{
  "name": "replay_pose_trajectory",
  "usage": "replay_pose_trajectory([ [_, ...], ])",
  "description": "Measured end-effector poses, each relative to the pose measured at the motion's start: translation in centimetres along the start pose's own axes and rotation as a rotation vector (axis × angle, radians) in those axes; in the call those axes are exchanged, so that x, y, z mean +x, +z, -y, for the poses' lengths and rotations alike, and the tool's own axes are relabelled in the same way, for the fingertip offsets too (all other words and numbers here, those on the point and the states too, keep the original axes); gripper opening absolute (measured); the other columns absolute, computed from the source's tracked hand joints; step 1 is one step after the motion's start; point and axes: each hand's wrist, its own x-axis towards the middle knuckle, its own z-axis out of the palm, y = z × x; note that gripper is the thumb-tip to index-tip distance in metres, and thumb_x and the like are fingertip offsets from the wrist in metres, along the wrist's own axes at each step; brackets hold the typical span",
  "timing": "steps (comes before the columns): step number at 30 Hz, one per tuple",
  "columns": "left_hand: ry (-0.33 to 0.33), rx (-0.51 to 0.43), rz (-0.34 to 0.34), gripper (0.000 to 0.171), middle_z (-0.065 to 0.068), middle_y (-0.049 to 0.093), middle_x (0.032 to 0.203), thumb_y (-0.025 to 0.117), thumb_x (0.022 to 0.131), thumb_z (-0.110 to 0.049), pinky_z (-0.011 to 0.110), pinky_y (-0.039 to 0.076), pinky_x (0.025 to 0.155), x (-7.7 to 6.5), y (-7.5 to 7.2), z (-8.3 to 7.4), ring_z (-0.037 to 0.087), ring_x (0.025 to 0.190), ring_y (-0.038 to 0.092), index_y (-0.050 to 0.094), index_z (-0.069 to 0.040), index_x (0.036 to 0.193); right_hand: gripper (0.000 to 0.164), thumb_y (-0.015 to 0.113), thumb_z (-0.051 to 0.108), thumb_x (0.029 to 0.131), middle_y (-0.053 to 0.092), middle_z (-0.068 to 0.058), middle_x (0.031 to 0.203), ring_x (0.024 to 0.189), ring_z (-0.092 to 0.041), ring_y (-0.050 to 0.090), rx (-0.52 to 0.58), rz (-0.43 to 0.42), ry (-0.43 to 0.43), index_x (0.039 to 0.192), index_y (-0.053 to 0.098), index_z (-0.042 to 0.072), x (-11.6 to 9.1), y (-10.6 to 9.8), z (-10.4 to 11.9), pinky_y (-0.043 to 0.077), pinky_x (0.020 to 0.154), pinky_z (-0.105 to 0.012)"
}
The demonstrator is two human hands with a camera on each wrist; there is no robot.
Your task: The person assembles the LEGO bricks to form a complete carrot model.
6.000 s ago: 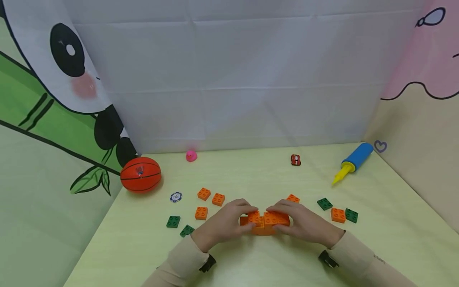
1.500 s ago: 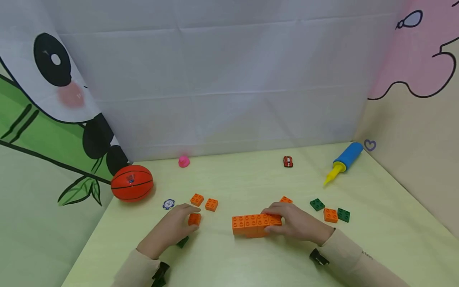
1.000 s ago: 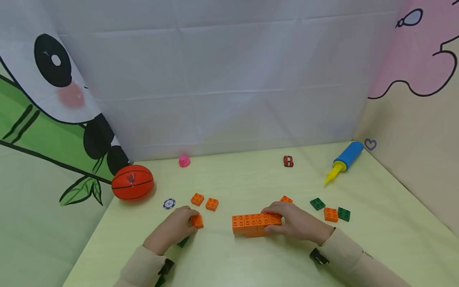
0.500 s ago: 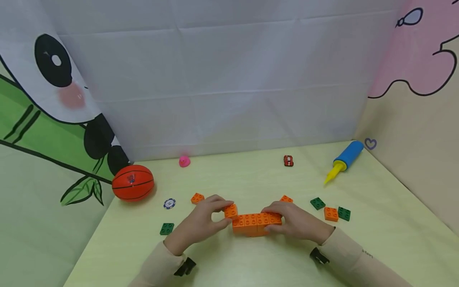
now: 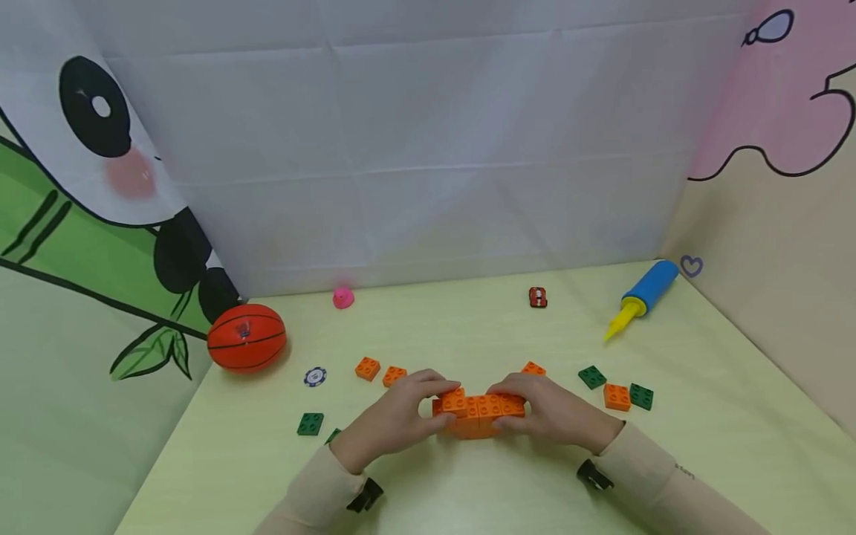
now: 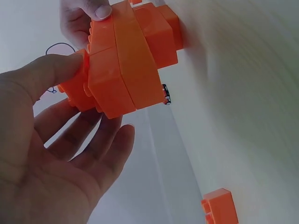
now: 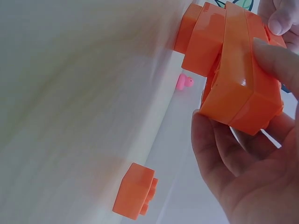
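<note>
At the table (image 5: pixel 481 490), left-hand fingers (image 6: pixel 77 134) pinch an orange brick (image 5: pixel 454 402) atop the stack (image 5: pixel 476 425) (right-hand fingers (image 7: pixel 205 144) grip its other end).

This looks like a play corner, but I can't tell whether it is in a home or a school. Both the left grip (image 5: pixel 394 417) and the right grip (image 5: pixel 560 416) hold orange toy bricks (image 5: pixel 471 428) over a pale surface (image 5: pixel 468 498). Behind the grips is a big white sheet (image 5: pixel 428 148) with fold lines. Far left of the left grip there is a cartoon face (image 5: pixel 127 171), and a ball (image 5: pixel 246 339) sits nearer. Past the right grip are a little red car (image 5: pixel 538 297) and a pink picture (image 5: pixel 756 96) on the wall.
</note>
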Motion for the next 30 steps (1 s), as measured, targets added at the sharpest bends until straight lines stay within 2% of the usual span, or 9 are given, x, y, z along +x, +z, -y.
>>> replay_pose_trajectory([
  [5, 0.014, 0.048, 0.029, 0.043, -0.005, 0.065, 0.115, 0.07, 0.095, -0.031, 0.034, 0.055, 0.09, -0.02, -0.11, 0.0, 0.01, 0.099, 0.059, 0.064, -0.015, 0.135, 0.049, 0.068, 0.049, 0.091, 0.063, 0.009, 0.12, 0.109, -0.013, 0.056, 0.007, 0.002, -0.005, 0.129, 0.065, 0.018, -0.14, 0.02, -0.07, 0.05, 0.097, -0.044],
  [12, 0.032, 0.14, 0.08, 0.048, -0.004, 0.062, 0.107, 0.069, 0.095, -0.031, 0.02, 0.051, 0.077, 0.27, -0.55, -0.35, 0.02, 0.092, 0.059, 0.06, -0.013, 0.139, 0.05, 0.066, 0.051, 0.092, 0.063, 0.01, 0.12, 0.107, -0.011, 0.056, -0.007, -0.013, -0.034, 0.13, 0.065, 0.018, -0.21, -0.04, -0.02, 0.051, 0.096, -0.041],
  [19, 0.011, 0.114, 0.089, 0.049, -0.004, 0.063, 0.111, 0.068, 0.096, -0.032, 0.031, 0.055, 0.083, 0.25, -0.45, -0.19, 0.019, 0.094, 0.059, 0.059, -0.013, 0.14, 0.047, 0.068, 0.049, 0.092, 0.063, 0.012, 0.117, 0.103, -0.009, 0.057, 0.01, -0.016, -0.035, 0.128, 0.066, 0.019, -0.1, 0.04, -0.14, 0.052, 0.094, -0.038],
  [25, 0.005, 0.102, 0.069, 0.047, -0.006, 0.062, 0.11, 0.068, 0.095, -0.033, 0.031, 0.055, 0.086, 0.17, 0.08, 0.05, 0.013, 0.093, 0.058, 0.061, -0.016, 0.138, 0.047, 0.069, 0.049, 0.091, 0.063, 0.009, 0.119, 0.106, -0.013, 0.056, 0.042, 0.0, -0.001, 0.127, 0.066, 0.019, -0.01, 0.14, -0.4, 0.05, 0.096, -0.044],
  [28, 0.01, 0.097, 0.048, 0.048, -0.008, 0.063, 0.111, 0.068, 0.095, -0.038, 0.032, 0.054, 0.092, 0.05, 0.12, 0.25, 0.009, 0.097, 0.057, 0.062, -0.018, 0.137, 0.047, 0.069, 0.049, 0.09, 0.063, 0.008, 0.121, 0.108, -0.015, 0.056, 0.038, -0.003, 0.011, 0.127, 0.065, 0.02, 0.01, 0.12, -0.42, 0.049, 0.097, -0.046],
  [30, 0.01, 0.057, 0.043, 0.053, -0.008, 0.063, 0.112, 0.068, 0.093, -0.043, 0.036, 0.053, 0.095, -0.16, -0.13, 0.63, 0.011, 0.102, 0.058, 0.06, -0.017, 0.139, 0.047, 0.07, 0.049, 0.09, 0.063, 0.007, 0.122, 0.109, -0.015, 0.055, 0.032, -0.005, 0.016, 0.127, 0.065, 0.02, 0.02, 0.09, -0.38, 0.049, 0.098, -0.046],
])
